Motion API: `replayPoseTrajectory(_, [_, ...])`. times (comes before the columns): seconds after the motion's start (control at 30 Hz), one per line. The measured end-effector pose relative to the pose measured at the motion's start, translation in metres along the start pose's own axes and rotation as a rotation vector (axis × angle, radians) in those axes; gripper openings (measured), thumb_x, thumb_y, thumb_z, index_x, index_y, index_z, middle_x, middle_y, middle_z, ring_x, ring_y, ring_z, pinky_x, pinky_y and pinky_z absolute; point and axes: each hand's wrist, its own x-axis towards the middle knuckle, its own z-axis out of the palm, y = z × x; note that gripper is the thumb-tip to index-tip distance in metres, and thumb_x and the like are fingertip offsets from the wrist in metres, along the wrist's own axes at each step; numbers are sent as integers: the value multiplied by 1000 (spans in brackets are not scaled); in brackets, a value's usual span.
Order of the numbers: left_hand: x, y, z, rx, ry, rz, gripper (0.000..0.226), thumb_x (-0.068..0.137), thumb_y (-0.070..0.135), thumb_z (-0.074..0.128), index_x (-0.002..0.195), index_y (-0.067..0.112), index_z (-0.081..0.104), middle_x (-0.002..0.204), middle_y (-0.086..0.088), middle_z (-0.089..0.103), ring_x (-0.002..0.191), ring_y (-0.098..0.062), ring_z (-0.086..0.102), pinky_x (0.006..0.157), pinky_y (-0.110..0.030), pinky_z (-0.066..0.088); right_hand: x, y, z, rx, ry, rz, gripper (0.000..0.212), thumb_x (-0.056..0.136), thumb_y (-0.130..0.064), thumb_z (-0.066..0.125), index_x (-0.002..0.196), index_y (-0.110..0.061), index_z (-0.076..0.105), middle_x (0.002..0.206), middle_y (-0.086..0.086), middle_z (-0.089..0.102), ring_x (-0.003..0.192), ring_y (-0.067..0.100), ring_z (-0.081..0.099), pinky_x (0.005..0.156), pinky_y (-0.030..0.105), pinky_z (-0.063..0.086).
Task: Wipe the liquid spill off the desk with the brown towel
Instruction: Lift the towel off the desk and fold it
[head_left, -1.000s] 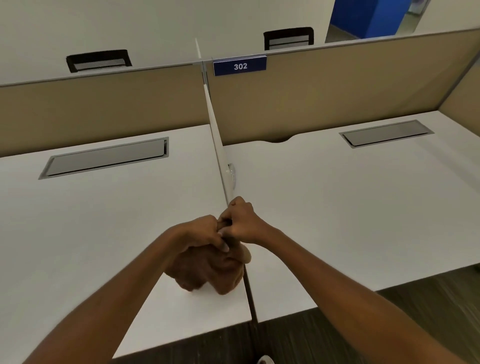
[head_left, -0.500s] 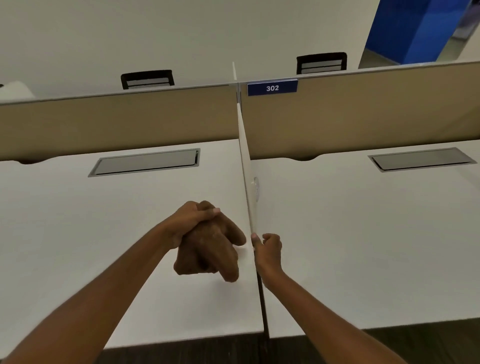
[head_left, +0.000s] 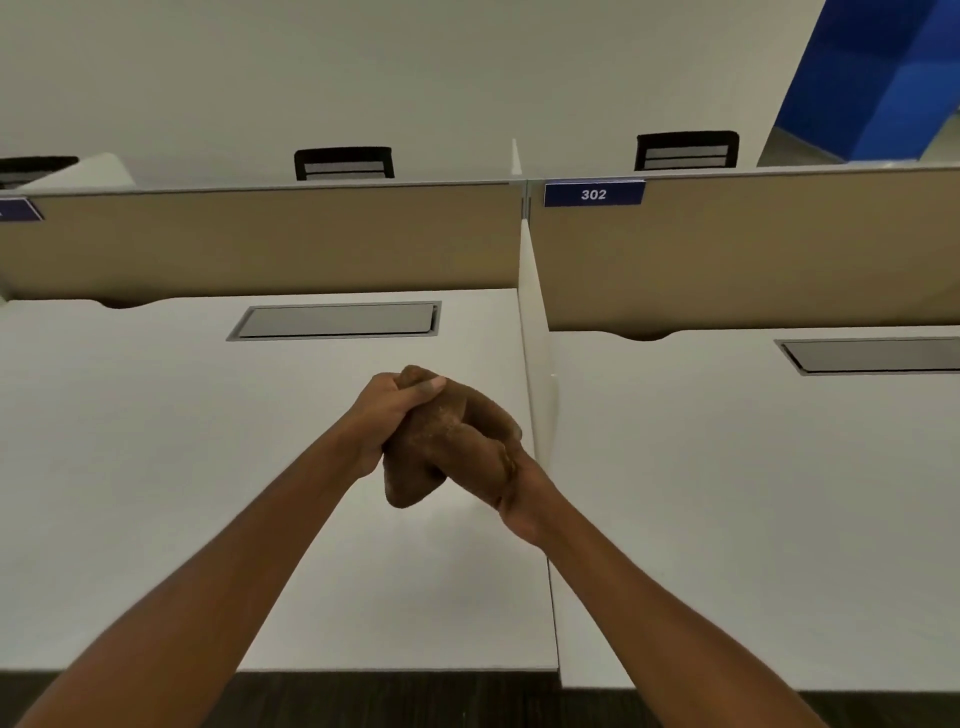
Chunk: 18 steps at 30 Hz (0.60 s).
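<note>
We observe both hands raised above the left white table (head_left: 156, 467), gripping one brown towel (head_left: 447, 436) between them. The left hand (head_left: 387, 410) is clenched around the towel's upper left portion, thumb laid across the top. The right hand (head_left: 519, 491) is clenched around its lower right portion, close to the white divider panel (head_left: 537, 364) that separates the two tables. The towel is bunched and twisted into thick folds, with one lobe hanging down between the wrists. We cannot tell whether that lobe touches the table surface or hangs just above it. We find no liquid discernible on the table at this resolution. A recessed grey cable tray (head_left: 337, 320) is set into the table beyond the hands, well apart from the towel. Behind it stands the tan partition (head_left: 260, 244), and on the adjoining section a blue plate reading 302 (head_left: 594, 194). A second table (head_left: 753, 493) lies to the right of the divider.
</note>
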Motion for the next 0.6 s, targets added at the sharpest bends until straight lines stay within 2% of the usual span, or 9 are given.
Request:
replayPoseTrajectory(0.13, [-3,-3,-15,-31,6,-1,34,88,35,66,108,8,66,105,-18,69,100,-34,66,85,-45,57,-3,-12,20,-194,-13,-97,47,93,-49,54,120,-12,67,113,10,72,108,25,67,90,34,55])
replayPoseTrajectory(0.2, [-3,-5,-23,-51,-5,-1,38,88,35,65,112,5,64,108,-19,67,103,-35,64,91,-48,54,-4,-17,33,-293,76,-135,40,94,-44,57,109,-10,73,106,11,74,105,27,68,94,41,54])
replayPoseTrajectory(0.27, [-3,-3,-33,-89,-36,11,37,84,37,68,107,8,67,103,-16,70,101,-32,65,87,-44,55,-5,-20,45,-334,154,-162,38,94,-41,58,102,-8,74,101,13,75,101,29,69,94,48,54])
replayPoseTrajectory(0.37, [-1,0,-51,-145,-181,43,26,76,37,70,90,16,76,93,-7,74,95,-22,69,80,-33,54,-5,-22,57,-263,159,-146,38,97,-37,54,102,-5,74,102,17,74,102,34,68,93,48,55])
replayPoseTrajectory(0.43, [0,-1,-62,-170,-263,59,24,75,36,76,88,15,77,93,-6,75,94,-20,70,78,-31,55,-4,-25,62,-159,110,-65,41,98,-42,50,107,-9,74,106,14,74,105,32,67,92,44,56])
replayPoseTrajectory(0.53, [4,-3,-77,-179,-309,81,49,60,45,87,92,10,76,97,-12,73,97,-26,69,79,-33,56,-3,-24,70,24,-12,72,40,96,-45,53,109,-13,74,109,14,73,102,29,70,86,42,56])
replayPoseTrajectory(0.6, [5,-2,-84,-165,-302,97,69,52,50,90,99,3,73,102,-19,71,100,-31,68,84,-38,56,-3,-20,77,56,-79,99,32,90,-41,64,97,-13,77,90,9,75,86,23,72,79,38,56])
